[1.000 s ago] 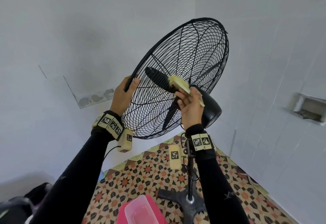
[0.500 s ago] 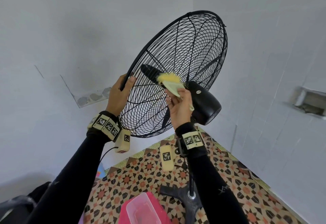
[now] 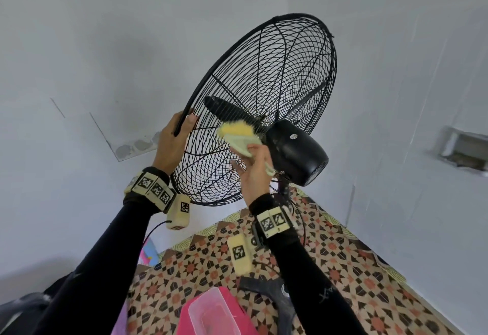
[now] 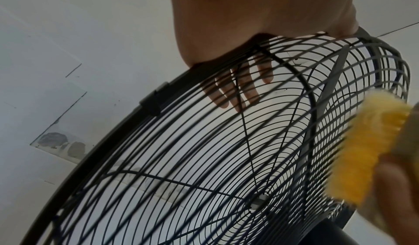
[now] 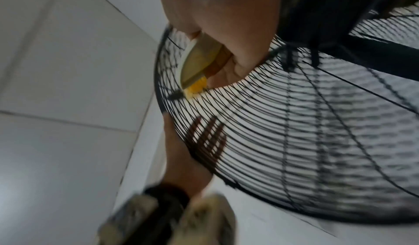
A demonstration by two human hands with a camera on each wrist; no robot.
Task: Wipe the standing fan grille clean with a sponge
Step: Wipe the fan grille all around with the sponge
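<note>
The black wire fan grille (image 3: 277,91) is tilted back, with its motor housing (image 3: 295,152) facing me. My left hand (image 3: 175,139) grips the grille's outer rim on the left, thumb on the near side and fingers over the front wires (image 4: 240,89). My right hand (image 3: 254,168) holds a yellow sponge (image 3: 237,134) with a pale green backing and presses it against the rear wires beside the motor. The same sponge (image 4: 371,145) shows blurred in the left wrist view. In the right wrist view the sponge (image 5: 197,64) lies against the grille (image 5: 294,132).
White tiled walls close in behind and to the right, with a recess (image 3: 464,152) on the right wall. Below are a patterned floor (image 3: 343,282), the fan's base (image 3: 266,289) and a pink container with a clear lid (image 3: 214,313).
The right hand has slid the sponge leftward and slightly down across the rear grille, away from the motor. The left hand keeps its grip on the rim.
</note>
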